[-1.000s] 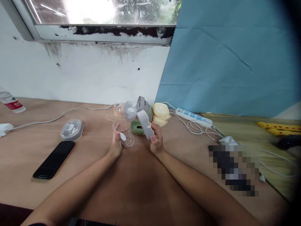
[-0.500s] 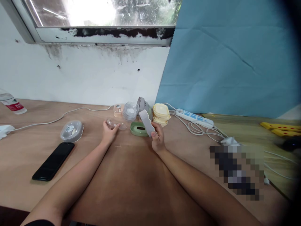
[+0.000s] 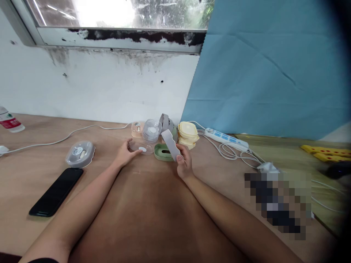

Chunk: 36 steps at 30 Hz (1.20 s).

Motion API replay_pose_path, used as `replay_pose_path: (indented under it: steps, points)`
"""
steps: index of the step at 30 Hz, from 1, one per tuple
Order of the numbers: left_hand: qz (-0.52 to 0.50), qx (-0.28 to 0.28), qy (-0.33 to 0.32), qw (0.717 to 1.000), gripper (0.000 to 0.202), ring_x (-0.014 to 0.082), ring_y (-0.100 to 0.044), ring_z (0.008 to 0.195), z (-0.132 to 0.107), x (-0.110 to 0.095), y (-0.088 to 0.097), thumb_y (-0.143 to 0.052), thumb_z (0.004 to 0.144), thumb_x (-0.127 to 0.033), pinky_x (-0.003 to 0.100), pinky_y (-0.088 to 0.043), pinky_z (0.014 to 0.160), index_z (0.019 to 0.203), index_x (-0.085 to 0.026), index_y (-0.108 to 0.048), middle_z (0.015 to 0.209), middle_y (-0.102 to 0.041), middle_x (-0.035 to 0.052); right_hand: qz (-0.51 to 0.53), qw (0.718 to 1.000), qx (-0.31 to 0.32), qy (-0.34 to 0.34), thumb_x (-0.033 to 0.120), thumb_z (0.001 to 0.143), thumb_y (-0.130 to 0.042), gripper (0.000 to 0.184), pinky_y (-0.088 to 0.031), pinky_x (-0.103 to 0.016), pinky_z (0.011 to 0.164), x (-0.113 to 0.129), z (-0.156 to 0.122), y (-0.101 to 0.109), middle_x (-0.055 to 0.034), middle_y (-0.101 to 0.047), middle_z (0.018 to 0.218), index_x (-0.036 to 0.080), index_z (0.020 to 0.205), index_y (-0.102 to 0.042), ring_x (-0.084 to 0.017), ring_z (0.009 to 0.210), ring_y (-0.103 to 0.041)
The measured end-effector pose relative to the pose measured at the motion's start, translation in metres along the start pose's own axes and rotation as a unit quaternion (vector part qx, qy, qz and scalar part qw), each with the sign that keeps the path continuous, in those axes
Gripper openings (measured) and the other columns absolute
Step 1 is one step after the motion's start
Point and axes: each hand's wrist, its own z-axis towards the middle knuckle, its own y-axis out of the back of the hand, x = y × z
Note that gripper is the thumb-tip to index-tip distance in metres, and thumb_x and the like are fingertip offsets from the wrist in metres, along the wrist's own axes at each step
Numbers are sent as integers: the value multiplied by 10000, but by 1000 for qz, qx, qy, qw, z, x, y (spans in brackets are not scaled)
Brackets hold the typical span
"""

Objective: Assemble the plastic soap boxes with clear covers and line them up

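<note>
My left hand (image 3: 124, 154) has its thumb and fingers about the left side of a shallow clear plastic dish (image 3: 148, 149) with a white round spot, held low at the table. My right hand (image 3: 185, 162) grips a flat grey strip with a wavy edge (image 3: 170, 143), tilted up. Behind and left of the strip is a green oval piece with a slot (image 3: 160, 155), partly covered by it. Clear round containers (image 3: 152, 128) are stacked behind the dish, beside a small peach-coloured piece (image 3: 137, 129).
Pale yellow lidded boxes (image 3: 188, 132) are stacked by a grey and green object (image 3: 168, 123). A power strip (image 3: 227, 138) with coiled cables lies to the right. On the left are a clear case (image 3: 80, 153), a black phone (image 3: 56, 192) and a bottle (image 3: 11, 122).
The clear dish has turned flatter and shifted slightly right, while the fingers of my left hand have spread wider around it. My right hand keeps the grey strip almost in place.
</note>
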Motion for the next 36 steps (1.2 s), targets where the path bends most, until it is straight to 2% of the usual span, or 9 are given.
replay_pose_path:
  steps: [4,7,11,15,18,21,23,30,36]
  points:
    - [143,25,-48,988,923,413,-454,1404,-2,-1,-2,-760,694,-654,542,-290,1174,1442,-180,-502,1501,-517,189,-2,1000,7,7,592,935,-488,470,-483,-426,900,0,0,0,-86,-627,1102,232,1191,-650,-278,1038,-587]
    - [163,18,-62,985,889,413,-424,1424,-4,-3,-4,-736,730,-640,561,-274,1172,1452,-186,-487,1521,-495,181,-1,1000,10,4,590,940,-478,471,-480,-425,896,0,0,0,-88,-629,1108,233,1194,-650,-280,1045,-589]
    - [109,-70,-82,988,775,373,-503,1359,-9,-6,-5,-696,802,-582,557,-321,1144,1430,-181,-483,1454,-556,181,-9,1000,15,2,574,943,-460,464,-481,-440,906,1,1,1,-88,-635,1103,231,1189,-652,-287,1049,-592]
    - [19,-145,-177,973,602,331,-554,1284,-33,-22,-16,-676,847,-516,516,-374,1124,1338,-193,-545,1334,-622,152,-22,997,56,46,532,920,-490,457,-466,-489,971,8,3,4,-106,-613,1186,235,1235,-638,-308,1115,-581]
    - [-127,-28,-218,967,720,305,-597,1229,-63,-40,-37,-728,822,-496,452,-483,1036,1423,-205,-459,1360,-598,158,-35,987,126,98,525,874,-533,517,-447,-535,1026,17,1,6,-126,-577,1277,240,1299,-610,-337,1192,-563]
    - [-288,151,-154,933,844,311,-650,1179,-85,-57,-55,-748,801,-524,451,-555,960,1490,-207,-376,1386,-592,179,-21,973,200,116,523,846,-543,584,-447,-555,1048,24,-3,5,-134,-555,1336,241,1357,-579,-356,1239,-556]
    - [-328,216,-131,910,812,329,-646,1200,-91,-65,-59,-787,771,-502,485,-541,1008,1440,-187,-453,1347,-627,180,-16,963,237,124,513,834,-567,617,-447,-549,1060,27,-5,4,-135,-533,1381,250,1392,-555,-359,1271,-542]
    - [-329,185,-144,915,675,324,-624,1244,-87,-70,-49,-833,746,-419,523,-497,1088,1325,-214,-554,1344,-645,139,20,955,266,133,469,897,-525,585,-440,-520,1091,34,-2,0,-126,-507,1446,262,1444,-518,-334,1316,-522]
    - [-303,140,-177,926,540,311,-679,1103,-84,-68,-48,-819,745,-463,470,-557,982,1156,-176,-619,1171,-707,142,8,987,148,69,613,934,-339,596,-515,-521,971,18,-9,-2,-115,-671,1227,218,1231,-672,-330,1132,-638]
